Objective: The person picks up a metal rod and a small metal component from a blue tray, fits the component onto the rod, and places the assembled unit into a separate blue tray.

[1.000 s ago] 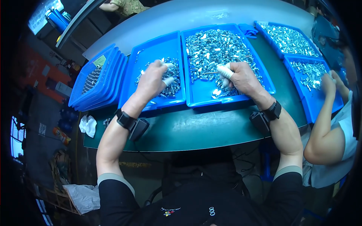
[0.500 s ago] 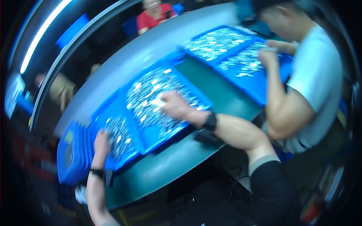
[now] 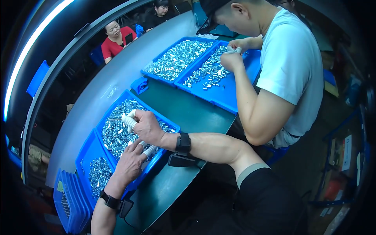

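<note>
My right hand (image 3: 144, 126), with white wraps on its fingertips, is closed on a thin metal rod (image 3: 114, 119) over a blue tray (image 3: 175, 127) of small shiny metal cylinders. Just below it, my left hand (image 3: 131, 162) reaches over the same tray's near side. Its wrapped fingers are stretched out and apart, touching or just above the metal parts; no held part can be made out. To the left, a second blue tray (image 3: 87, 145) contains a smaller heap of metal parts (image 3: 100, 174). Both wrists carry black straps.
Stacked blue trays (image 3: 78, 196) stand at the left. A blue cloth (image 3: 140, 85) lies on the green tabletop (image 3: 196, 111). On the right, a capped co-worker (image 3: 290, 62) handles parts over two more blue trays (image 3: 225, 103). Across the table sits a person in red (image 3: 117, 41).
The view has swung and sharpened. My left hand has moved from the left tray to the fuller tray, beside my right hand. The thin rod now shows in my right fingers.
</note>
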A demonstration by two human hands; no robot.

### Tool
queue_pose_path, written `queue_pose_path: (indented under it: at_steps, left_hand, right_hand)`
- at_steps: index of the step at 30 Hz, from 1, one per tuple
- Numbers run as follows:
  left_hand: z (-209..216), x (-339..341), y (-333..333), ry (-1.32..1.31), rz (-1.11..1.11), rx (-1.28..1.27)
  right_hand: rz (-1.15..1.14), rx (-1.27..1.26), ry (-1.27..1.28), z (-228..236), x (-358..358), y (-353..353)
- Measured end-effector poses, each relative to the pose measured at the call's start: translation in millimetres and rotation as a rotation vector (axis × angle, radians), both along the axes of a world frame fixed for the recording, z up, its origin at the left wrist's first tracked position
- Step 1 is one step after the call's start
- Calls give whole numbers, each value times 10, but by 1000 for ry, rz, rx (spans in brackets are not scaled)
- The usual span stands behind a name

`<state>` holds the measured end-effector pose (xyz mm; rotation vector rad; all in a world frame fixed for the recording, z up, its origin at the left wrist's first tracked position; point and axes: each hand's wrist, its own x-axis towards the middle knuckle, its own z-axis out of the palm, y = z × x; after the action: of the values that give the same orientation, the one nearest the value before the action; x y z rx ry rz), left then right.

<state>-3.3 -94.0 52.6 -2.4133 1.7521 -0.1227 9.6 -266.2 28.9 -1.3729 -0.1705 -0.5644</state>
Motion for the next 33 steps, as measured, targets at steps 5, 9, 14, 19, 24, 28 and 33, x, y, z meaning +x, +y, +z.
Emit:
queue_pose_path:
  at_steps: [5,9,14,19,24,28,33]
  left_hand:
    - [-81,53,13,71,14,37]
    - [-51,-36,171,104,-13,-97]
    - [-91,36,489,52,-1,-22]
    - [-81,132,615,66,31,-123]
    - [-125,58,750,113,300,-178]
    - [-296,-46,840,417,554,-698]
    - [-300,-176,977,451,675,-853]
  right_hand:
    - [-17,-17,-32,-48,-51,-11]
    - [30,-10,-10,-48,-74,64]
    - [-66,-154,-139,-236,133,19]
    - [53,-15,-61,-86,85,-119]
    - [122,-31,-29,-119,42,40]
    - [174,-282,-24,-177,-28,86]
    - [343,-478,69,-94,-189,157]
